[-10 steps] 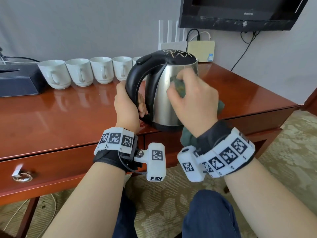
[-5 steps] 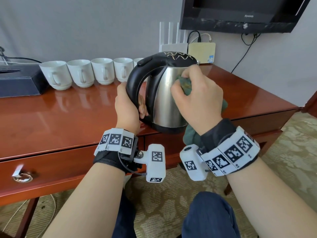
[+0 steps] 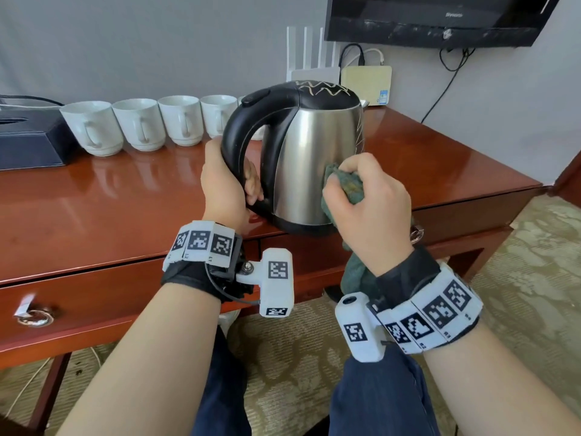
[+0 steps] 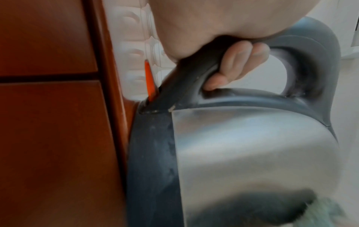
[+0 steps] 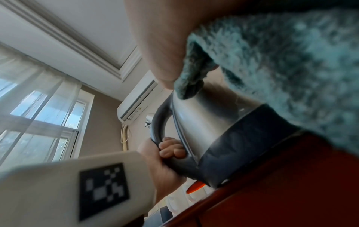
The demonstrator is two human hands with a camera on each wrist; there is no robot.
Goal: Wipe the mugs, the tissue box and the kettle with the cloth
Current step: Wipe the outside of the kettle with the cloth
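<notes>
A steel kettle (image 3: 309, 158) with a black lid and handle stands near the front edge of the wooden desk (image 3: 94, 209). My left hand (image 3: 224, 184) grips the lower part of its handle, fingers curled round it (image 4: 237, 64). My right hand (image 3: 367, 202) holds a bunched green cloth (image 3: 344, 187) against the kettle's lower steel side; the cloth's tail hangs below the wrist (image 5: 291, 61). Several white mugs (image 3: 138, 124) stand in a row at the back left, beside a dark tissue box (image 3: 31, 143).
A white router (image 3: 314, 58) and a beige box (image 3: 366, 84) with cables sit behind the kettle, under a wall-mounted television (image 3: 440, 17). A drawer with a ring pull (image 3: 34, 317) is below the desk top. Patterned carpet (image 3: 534, 262) lies to the right.
My right hand has slid the cloth down from the kettle's upper side, near the lid, to its lower side. The left hand has kept its grip on the handle.
</notes>
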